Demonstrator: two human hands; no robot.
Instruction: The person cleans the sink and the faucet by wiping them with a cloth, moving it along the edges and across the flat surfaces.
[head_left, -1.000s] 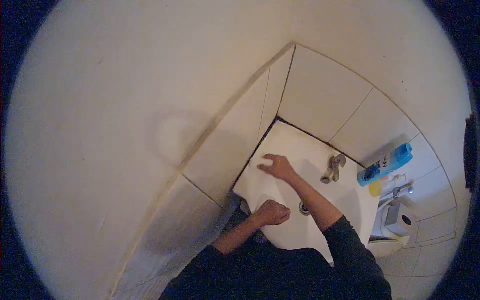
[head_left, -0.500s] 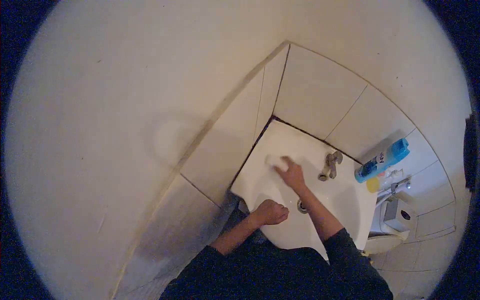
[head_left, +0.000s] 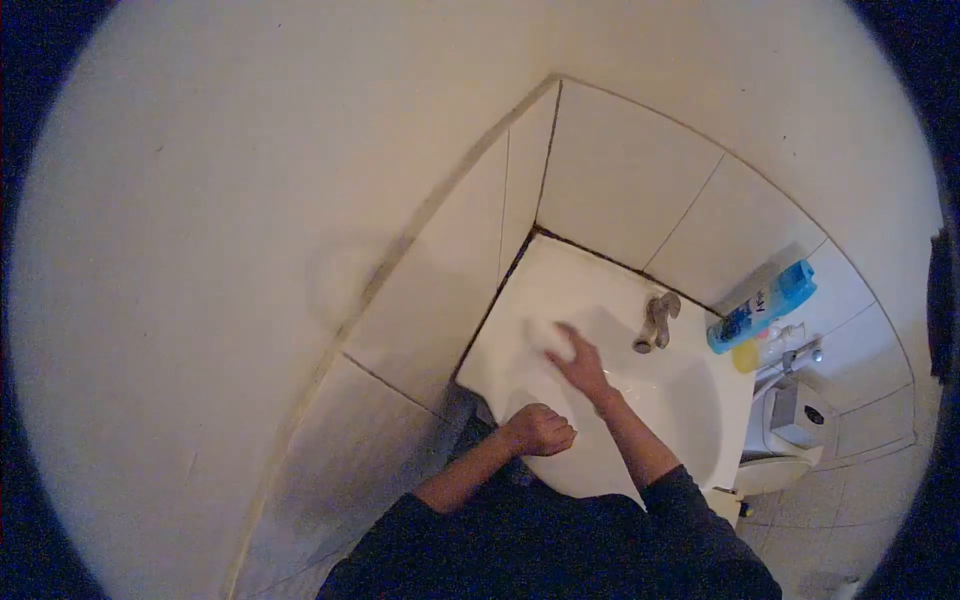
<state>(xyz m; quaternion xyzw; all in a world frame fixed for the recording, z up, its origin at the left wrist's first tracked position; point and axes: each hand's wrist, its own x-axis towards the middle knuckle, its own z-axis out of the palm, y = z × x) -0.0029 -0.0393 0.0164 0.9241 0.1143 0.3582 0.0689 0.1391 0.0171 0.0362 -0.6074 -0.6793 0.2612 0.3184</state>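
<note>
Over the white washbasin (head_left: 500,345), my right hand (head_left: 582,368) is at the left part of the bowl. Its thumb and fingers curve around a small whitish thing (head_left: 549,338), too blurred and too close in colour to the basin to name. My left hand (head_left: 540,430) is closed in a fist above the basin's front edge. Whatever its fingers may hold is hidden. A metal tap (head_left: 656,325) stands at the back of the basin, to the right of my right hand.
A blue bottle (head_left: 762,308) stands at the basin's back right corner, with a clear pump bottle of yellow liquid (head_left: 748,356) beside it. Tiled walls (head_left: 630,190) border the basin at the back and left. A toilet (head_left: 770,470) is farther right.
My right hand has shifted slightly toward me with the whitish thing, and my forearm now covers the drain. My left fist is nearly still. The view has tilted a little.
</note>
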